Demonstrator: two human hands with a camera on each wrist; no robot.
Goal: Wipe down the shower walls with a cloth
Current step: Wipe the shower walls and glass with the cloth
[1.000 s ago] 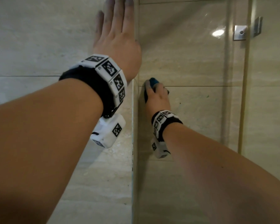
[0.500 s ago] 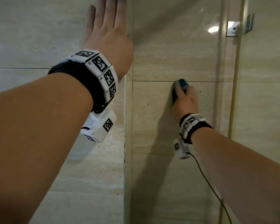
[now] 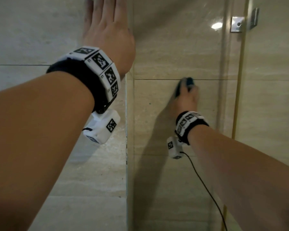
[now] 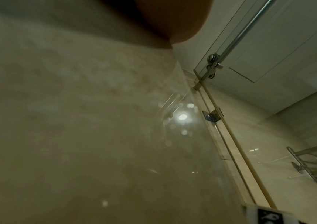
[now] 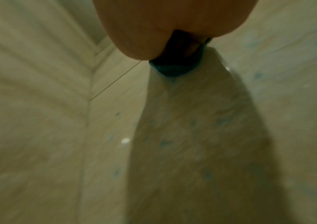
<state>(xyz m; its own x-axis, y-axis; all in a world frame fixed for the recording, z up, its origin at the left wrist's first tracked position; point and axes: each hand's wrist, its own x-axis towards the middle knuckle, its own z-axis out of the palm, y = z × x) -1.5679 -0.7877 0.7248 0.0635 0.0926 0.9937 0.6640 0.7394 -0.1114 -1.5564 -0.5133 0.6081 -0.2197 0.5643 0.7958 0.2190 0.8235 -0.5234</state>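
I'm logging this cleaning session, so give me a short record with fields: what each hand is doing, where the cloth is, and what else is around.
left hand: left hand lies flat, fingers straight, on the left tiled wall
right hand: right hand presses the blue cloth against the facing tiled wall
cloth position: at the horizontal grout line, mostly hidden under the fingers
grip detail: cannot tell how the fingers lie on the cloth; blurred
nearby: glass panel with a metal bracket to the right

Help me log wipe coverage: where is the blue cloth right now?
In the head view the blue cloth is pressed under the right hand on the right-hand tiled wall, at the horizontal grout line, left of the glass panel's edge.
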